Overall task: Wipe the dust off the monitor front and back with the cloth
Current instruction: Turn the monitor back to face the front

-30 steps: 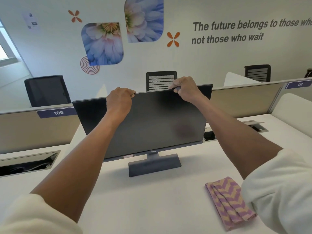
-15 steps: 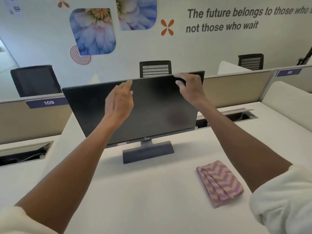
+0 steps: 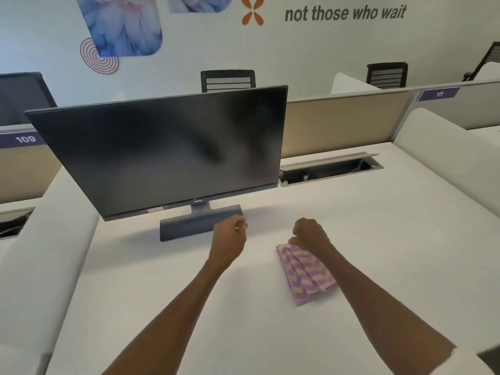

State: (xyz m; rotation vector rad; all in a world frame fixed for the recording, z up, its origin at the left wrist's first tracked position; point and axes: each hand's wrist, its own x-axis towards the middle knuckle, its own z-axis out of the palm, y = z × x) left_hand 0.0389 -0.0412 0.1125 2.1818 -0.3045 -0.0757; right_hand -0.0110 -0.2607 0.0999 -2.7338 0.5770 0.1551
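Divider: flat beige panel behind the desk, capped by a thin grey rail; a purple tag on it reads 109 in white.
Left slot: rectangular metal-rimmed opening sunk in the desk top, dark inside.
Desk: smooth, matte white surface, broad and flat.
Monitor: wide, thin rectangle with a glossy black screen, switched off, showing dull smears and soft reflections. A narrow grey bezel runs along its lower edge. The panel tilts back and sits skewed, its left end nearer the camera.
Stand: short grey neck on a long, flat, matte grey bar resting on the desk.
Left hand: hovers just in front of the stand's right end, fingers curled in loosely, grasping nothing; the bare forearm runs down to the bottom edge.
Chair: black slatted back showing above the monitor's top edge, against the wall.
Cloth: soft woven fabric in a pink and purple zigzag, folded into a thick oblong, lying flat on the desk to the right of the stand, well apart from the monitor.
Right hand: knuckles up, fingers curled downward at the cloth's far end; I cannot tell whether they pinch the fabric or only touch it.
Right slot: long cable tray with its grey metal lid propped open.
Sleeve: white fabric at the right wrist's near end.
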